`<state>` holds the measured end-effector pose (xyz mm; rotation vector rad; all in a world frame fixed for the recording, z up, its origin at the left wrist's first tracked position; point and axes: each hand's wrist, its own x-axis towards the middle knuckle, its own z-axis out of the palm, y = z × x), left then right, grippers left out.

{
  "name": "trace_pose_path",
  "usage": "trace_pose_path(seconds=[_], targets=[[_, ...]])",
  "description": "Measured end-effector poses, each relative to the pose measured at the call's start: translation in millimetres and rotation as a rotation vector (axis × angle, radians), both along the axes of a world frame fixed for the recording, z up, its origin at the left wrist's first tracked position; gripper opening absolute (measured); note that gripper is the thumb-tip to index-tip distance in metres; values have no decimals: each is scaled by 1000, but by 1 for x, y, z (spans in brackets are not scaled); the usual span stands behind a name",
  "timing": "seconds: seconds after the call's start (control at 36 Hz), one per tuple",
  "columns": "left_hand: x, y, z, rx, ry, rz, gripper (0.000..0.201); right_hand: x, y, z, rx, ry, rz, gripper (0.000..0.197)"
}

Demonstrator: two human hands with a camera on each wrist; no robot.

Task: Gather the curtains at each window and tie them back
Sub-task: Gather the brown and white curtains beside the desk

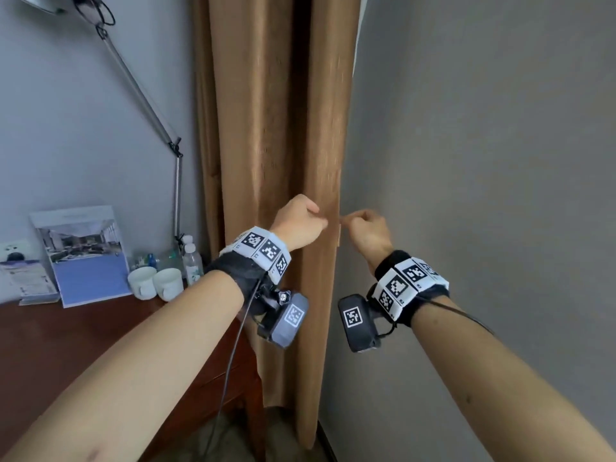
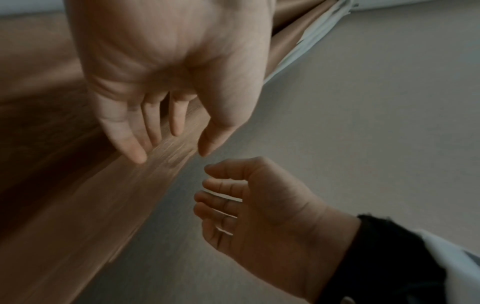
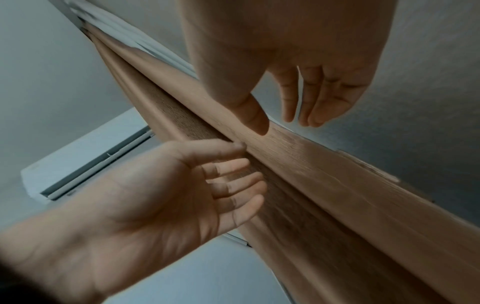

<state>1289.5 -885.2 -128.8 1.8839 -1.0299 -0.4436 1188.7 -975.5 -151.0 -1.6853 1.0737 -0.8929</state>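
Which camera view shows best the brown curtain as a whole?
The head view: the brown curtain hangs there gathered, nearly full length, between both hands. Each wrist view shows only a blurred stretch of its folds near the fingers.

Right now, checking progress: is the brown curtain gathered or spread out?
Gathered: the curtain hangs in a narrow folded column beside the wall. No tie-back shows around it.
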Motion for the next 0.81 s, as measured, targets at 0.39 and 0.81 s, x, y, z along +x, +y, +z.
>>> trace_pose_path(seconds=[0.39, 0.81], targets=[[102, -151, 24, -170, 72, 175, 93, 122, -125, 7, -213, -55, 292, 19], [195, -209, 11, -325, 51, 205, 28, 207, -181, -9, -46, -265, 339, 8]])
